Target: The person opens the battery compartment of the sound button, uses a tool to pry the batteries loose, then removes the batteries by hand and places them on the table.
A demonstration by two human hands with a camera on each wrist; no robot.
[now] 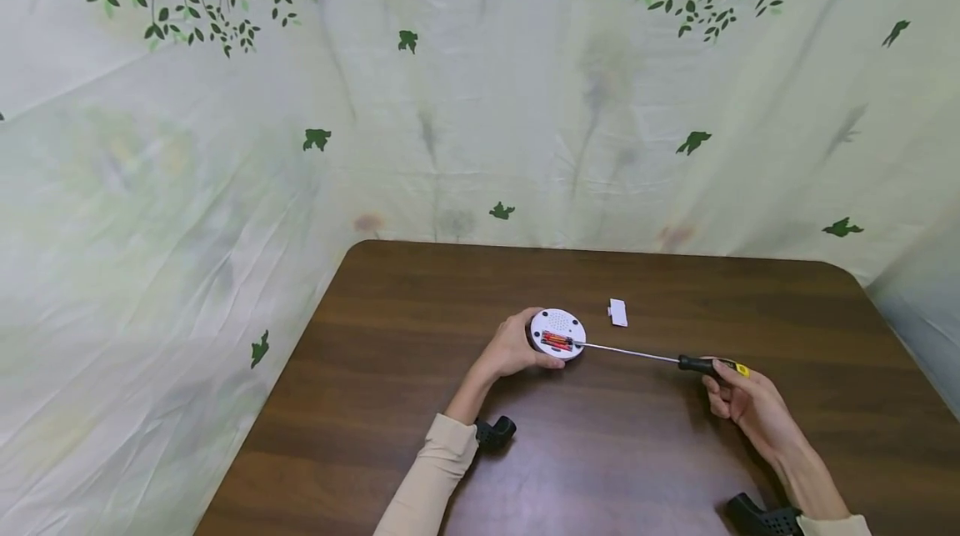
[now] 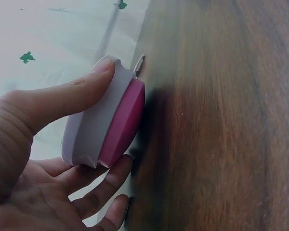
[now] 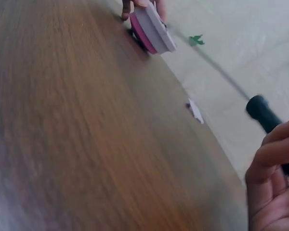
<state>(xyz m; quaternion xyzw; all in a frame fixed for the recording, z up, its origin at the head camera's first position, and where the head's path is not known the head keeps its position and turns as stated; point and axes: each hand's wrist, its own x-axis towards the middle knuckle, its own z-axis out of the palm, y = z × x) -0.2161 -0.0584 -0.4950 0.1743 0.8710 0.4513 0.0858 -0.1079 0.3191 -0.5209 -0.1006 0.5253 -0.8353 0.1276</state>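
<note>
My left hand (image 1: 512,349) grips a round white-and-pink device (image 1: 557,320) by its edge, thumb on the near side. Its white perforated face is turned up, and red batteries (image 1: 557,341) show in the uncovered compartment. In the left wrist view the pink part of the device (image 2: 124,126) faces the tabletop. From the right, my right hand (image 1: 753,411) holds a long screwdriver (image 1: 696,364) by its black-and-yellow handle. The metal tip overlaps the right end of the batteries. In the right wrist view, fingers curl around the screwdriver handle (image 3: 265,114).
A small white battery cover (image 1: 618,313) lies on the brown wooden table (image 1: 420,294), behind and right of the device. Beyond the table's far edge hangs a pale curtain (image 1: 525,102) with leaf prints. Black wrist mounts (image 1: 497,433) sit on both forearms.
</note>
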